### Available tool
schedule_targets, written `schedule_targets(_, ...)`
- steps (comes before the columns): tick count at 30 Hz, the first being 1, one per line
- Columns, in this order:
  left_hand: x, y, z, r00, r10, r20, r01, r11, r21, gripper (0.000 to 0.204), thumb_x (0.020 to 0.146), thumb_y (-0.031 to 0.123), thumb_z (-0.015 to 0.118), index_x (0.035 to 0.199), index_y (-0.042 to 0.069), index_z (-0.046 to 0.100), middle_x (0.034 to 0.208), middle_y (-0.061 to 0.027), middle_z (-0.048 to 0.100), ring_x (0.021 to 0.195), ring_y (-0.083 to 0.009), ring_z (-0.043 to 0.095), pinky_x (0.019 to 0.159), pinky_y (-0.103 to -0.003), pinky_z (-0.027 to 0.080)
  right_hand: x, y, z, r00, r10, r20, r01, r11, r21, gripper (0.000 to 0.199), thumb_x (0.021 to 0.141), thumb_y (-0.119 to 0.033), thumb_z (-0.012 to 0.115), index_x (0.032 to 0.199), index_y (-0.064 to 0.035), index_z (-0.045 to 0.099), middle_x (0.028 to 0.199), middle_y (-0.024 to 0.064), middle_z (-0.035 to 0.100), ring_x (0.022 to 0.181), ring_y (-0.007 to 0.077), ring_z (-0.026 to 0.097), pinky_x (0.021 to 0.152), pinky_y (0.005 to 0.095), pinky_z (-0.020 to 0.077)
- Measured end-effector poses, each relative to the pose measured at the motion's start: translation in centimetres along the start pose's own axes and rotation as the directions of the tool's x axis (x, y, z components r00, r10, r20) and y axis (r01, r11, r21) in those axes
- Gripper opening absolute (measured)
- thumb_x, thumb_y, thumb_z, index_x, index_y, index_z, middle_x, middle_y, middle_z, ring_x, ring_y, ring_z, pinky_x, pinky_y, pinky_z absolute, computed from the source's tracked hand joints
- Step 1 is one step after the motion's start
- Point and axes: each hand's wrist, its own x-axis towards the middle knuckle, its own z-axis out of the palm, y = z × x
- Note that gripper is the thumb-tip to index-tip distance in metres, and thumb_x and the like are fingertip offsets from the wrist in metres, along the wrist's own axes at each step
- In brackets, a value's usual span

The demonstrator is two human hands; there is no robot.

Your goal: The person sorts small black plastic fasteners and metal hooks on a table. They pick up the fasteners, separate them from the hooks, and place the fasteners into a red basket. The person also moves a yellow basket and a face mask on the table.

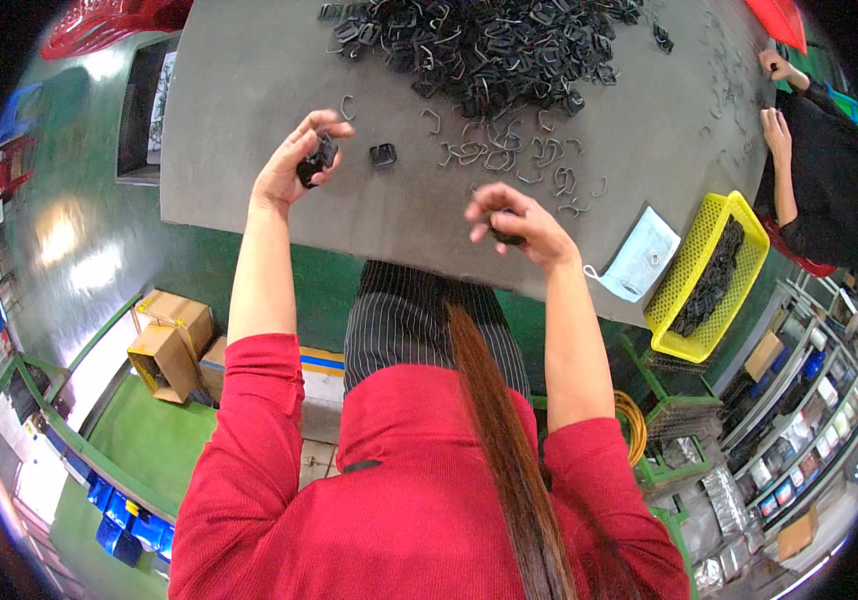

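Above the near part of the grey table point(219, 130), my left hand point(294, 165) is closed on small black plastic buckles point(316, 160); it seems to hold more than one. My right hand point(534, 228) has curled fingers around a black piece point(506, 236) that looks like another such buckle, partly hidden by the palm. One loose buckle point(382, 155) lies between the hands. Several bent metal wire loops point(501, 158) are scattered beyond my right hand. Past them rises a large heap of black buckles point(494, 50), some with wire loops attached.
A yellow basket point(661, 322) holding black pieces stands at the table's right edge, beside a light blue face mask point(646, 252). At the far right another person point(829, 180) in black works at the same table. Cardboard boxes point(174, 345) stand on the left below.
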Motion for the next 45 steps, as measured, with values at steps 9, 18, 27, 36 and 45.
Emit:
schedule_targets(9, 1.4, -0.9, -0.2, 0.949, -0.084, -0.305, 0.083, 0.996, -0.016, 0.025, 0.089, 0.023, 0.058, 0.11, 0.008, 0.055, 0.082, 0.0004, 0.056, 0.061, -0.0073, 0.051, 0.045, -0.017, 0.038, 14.4, 0.2, 9.1, 0.88, -0.406, -0.247, -0.179, 0.198, -0.964, 0.047, 0.071, -0.034, 0.071, 0.104, -0.008, 0.051, 0.099, 0.0131, 0.061, 0.093, 0.0291, 0.062, 0.076, 0.041, 0.0498)
schedule_targets(18, 5.0, -9.2, 12.4, 0.93, -0.188, -0.315, 0.232, 0.966, 0.11, 0.022, 0.088, 0.021, 0.058, 0.106, 0.007, 0.058, 0.083, -0.0024, 0.06, 0.062, -0.0095, 0.056, 0.046, -0.02, 0.041, 2.3, 4.0, -3.2, 0.848, -0.24, -0.472, -0.033, 0.865, -0.5, 0.023, 0.069, -0.024, 0.074, 0.08, -0.0051, 0.067, 0.074, 0.0099, 0.066, 0.066, 0.019, 0.063, 0.062, 0.0332, 0.0492)
schedule_targets(27, 6.8, -6.6, 17.2, 0.929, 0.028, -0.369, 0.178, 0.841, 0.511, 0.022, 0.087, 0.017, 0.059, 0.106, 0.006, 0.059, 0.075, -0.0024, 0.059, 0.056, -0.01, 0.053, 0.043, -0.022, 0.039, -3.6, 5.8, -5.6, 0.786, -0.42, -0.454, 0.061, 0.783, -0.618, 0.025, 0.072, -0.022, 0.071, 0.089, -0.0068, 0.061, 0.079, 0.0114, 0.066, 0.074, 0.0248, 0.065, 0.062, 0.0349, 0.0501)
schedule_targets(36, -2.7, -10.2, 9.7, 0.804, 0.15, -0.576, 0.487, 0.391, 0.781, 0.031, 0.083, 0.014, 0.061, 0.112, 0.01, 0.053, 0.073, -0.0095, 0.063, 0.051, -0.0138, 0.058, 0.042, -0.028, 0.044, 7.9, 4.9, 6.5, 0.888, -0.424, -0.178, -0.051, 0.294, -0.954, 0.043, 0.073, -0.024, 0.068, 0.109, -0.0106, 0.048, 0.092, 0.0136, 0.058, 0.084, 0.0307, 0.064, 0.065, 0.0396, 0.053)
schedule_targets(45, 2.2, -14.8, 20.2, 0.861, -0.213, -0.462, 0.39, 0.859, 0.331, 0.018, 0.088, 0.02, 0.057, 0.101, 0.008, 0.06, 0.081, -0.0023, 0.059, 0.064, -0.0114, 0.057, 0.048, -0.024, 0.042, -6.2, 3.9, -4.8, 0.592, -0.502, -0.631, 0.038, 0.799, -0.6, 0.032, 0.072, -0.028, 0.07, 0.094, -0.0055, 0.065, 0.087, 0.0155, 0.066, 0.082, 0.0319, 0.063, 0.073, 0.0381, 0.0488)
